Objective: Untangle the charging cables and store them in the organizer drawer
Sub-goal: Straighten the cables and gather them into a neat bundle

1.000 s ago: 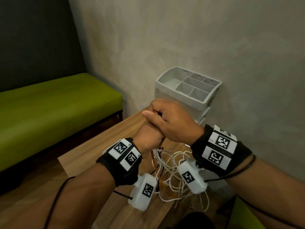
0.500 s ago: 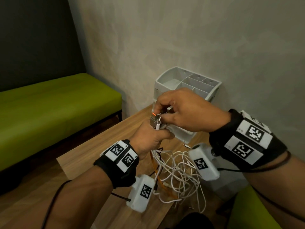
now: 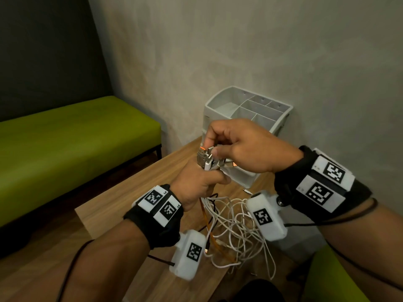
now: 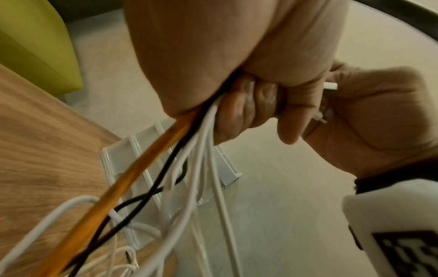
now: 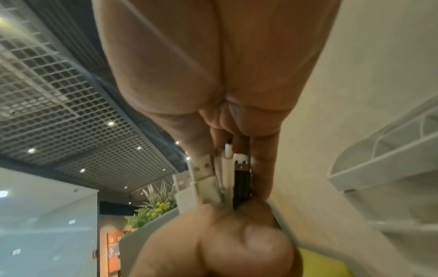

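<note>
My left hand [image 3: 199,182] grips a bundle of charging cables [image 3: 231,225] in its fist, white, orange and black strands hanging down to the wooden table [image 3: 135,197]. Their USB plugs [image 3: 206,159] stick up out of the fist. My right hand [image 3: 220,149] reaches in from the right and pinches among those plugs with thumb and fingers. In the left wrist view the cables [image 4: 189,150] leave the left hand [image 4: 249,78] downward. The right wrist view shows white and black plugs [image 5: 222,178] between the right hand's fingers [image 5: 263,165]. The white organizer [image 3: 246,112] stands behind the hands against the wall.
A green bench [image 3: 65,138] runs along the left, beyond the table's left edge. The grey wall is close behind the organizer. Loose cable loops lie on the table near its front right corner [image 3: 239,258]. A green seat edge [image 3: 327,275] shows at the lower right.
My right hand has lifted off the left fist and swung its wrist out to the right, uncovering the plug ends; it now pinches at them. The left hand has stayed in place.
</note>
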The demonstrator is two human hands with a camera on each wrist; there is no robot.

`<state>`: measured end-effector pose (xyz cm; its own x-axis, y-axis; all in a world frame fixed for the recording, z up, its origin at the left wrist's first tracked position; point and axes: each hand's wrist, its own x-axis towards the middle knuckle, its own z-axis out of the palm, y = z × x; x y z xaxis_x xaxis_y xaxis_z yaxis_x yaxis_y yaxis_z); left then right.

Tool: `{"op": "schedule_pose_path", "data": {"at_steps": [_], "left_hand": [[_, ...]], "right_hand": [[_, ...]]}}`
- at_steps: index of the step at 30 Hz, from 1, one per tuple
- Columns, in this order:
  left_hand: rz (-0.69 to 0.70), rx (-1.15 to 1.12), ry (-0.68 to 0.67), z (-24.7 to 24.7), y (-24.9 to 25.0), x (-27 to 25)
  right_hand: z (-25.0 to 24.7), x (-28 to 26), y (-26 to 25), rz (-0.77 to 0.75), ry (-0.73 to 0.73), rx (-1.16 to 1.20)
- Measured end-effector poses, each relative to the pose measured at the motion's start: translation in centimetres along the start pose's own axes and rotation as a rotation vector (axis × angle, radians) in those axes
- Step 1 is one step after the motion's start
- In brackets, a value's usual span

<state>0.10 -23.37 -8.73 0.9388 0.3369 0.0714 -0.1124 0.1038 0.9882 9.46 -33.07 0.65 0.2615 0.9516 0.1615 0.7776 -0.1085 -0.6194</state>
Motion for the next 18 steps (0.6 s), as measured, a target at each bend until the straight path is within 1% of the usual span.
{"op": "schedule_pose_path", "data": {"at_steps": [2, 3, 5, 6, 7, 8, 9, 10, 11, 15, 17, 18], "left_hand": [[-0.016, -0.017, 0.021, 0.2, 0.1, 0.0], [0.003, 0.011, 0.047, 0.5, 0.3, 0.0], [0.041, 0.129, 0.095, 1.0, 0.4, 0.1], [0.030, 0.136, 0.144, 1.3, 0.6, 0.0], [0.048, 0.146, 0.177, 1.2, 0.5, 0.0], [0.027, 0.115, 0.199, 1.1, 0.4, -0.1], [0.014, 0.095, 0.188, 1.2, 0.5, 0.0], [0.028, 0.161, 0.154, 1.1, 0.4, 0.0], [0.033, 0.178, 0.142, 1.1, 0.4, -0.1], [0.016, 0.154, 0.096, 1.3, 0.4, -0.1], [-0.002, 0.121, 0.091, 1.3, 0.1, 0.2], [-0.012, 0.098, 0.093, 1.3, 0.0, 0.2]], "right_hand": [[0.8, 0.0, 0.3, 0.018, 0.082, 0.187], [1.4, 0.0, 0.3, 0.017, 0.127, 0.200], [2.9, 0.2, 0.3, -0.013, 0.162, 0.028], [3.6, 0.4, 0.3, -0.045, 0.158, -0.082], [4.2, 0.6, 0.4, -0.084, 0.162, -0.165], [4.6, 0.8, 0.6, -0.120, 0.181, -0.216], [4.7, 0.9, 0.7, -0.138, 0.208, -0.224], [4.7, 1.0, 0.6, -0.142, 0.230, -0.191], [4.6, 1.0, 0.6, -0.153, 0.247, -0.146], [4.3, 1.1, 0.5, -0.264, 0.319, -0.024], [4.1, 1.1, 0.7, -0.266, 0.303, 0.051], [3.9, 1.1, 0.8, -0.251, 0.262, 0.091]]}}
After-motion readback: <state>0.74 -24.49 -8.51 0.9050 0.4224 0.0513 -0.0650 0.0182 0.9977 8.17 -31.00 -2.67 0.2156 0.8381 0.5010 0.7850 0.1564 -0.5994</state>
